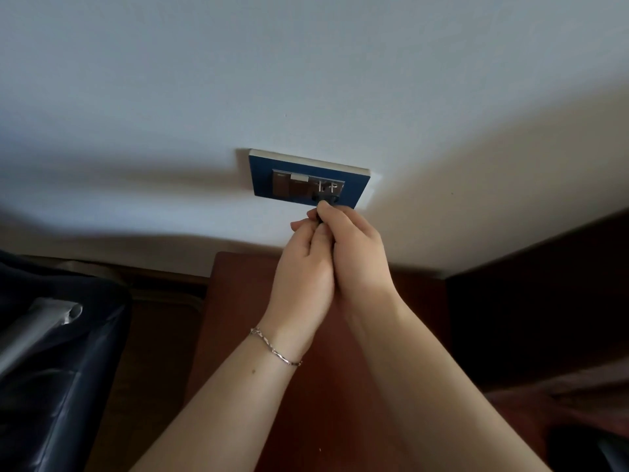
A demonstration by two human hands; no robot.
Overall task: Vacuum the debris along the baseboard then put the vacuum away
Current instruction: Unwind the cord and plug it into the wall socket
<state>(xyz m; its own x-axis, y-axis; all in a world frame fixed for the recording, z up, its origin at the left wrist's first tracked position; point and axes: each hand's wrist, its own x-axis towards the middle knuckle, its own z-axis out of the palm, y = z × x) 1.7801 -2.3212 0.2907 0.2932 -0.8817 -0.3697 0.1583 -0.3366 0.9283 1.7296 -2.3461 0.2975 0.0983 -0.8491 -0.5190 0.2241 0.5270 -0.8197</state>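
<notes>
Small dark plug [320, 218] mostly hidden between the fingers [326, 216] of both hands, socket [325, 197] holes above fingertips blurred, forearms cut off below.

A single head-worn view looked forward and slightly down at a white wall [306, 80] from close range — near enough that the blue outlet plate [308, 177] sat mid-frame. Both forearms rose from the bottom edge. Wide-angle distortion bent the edges; the dark corners were perhaps furniture — hard to tell.
</notes>
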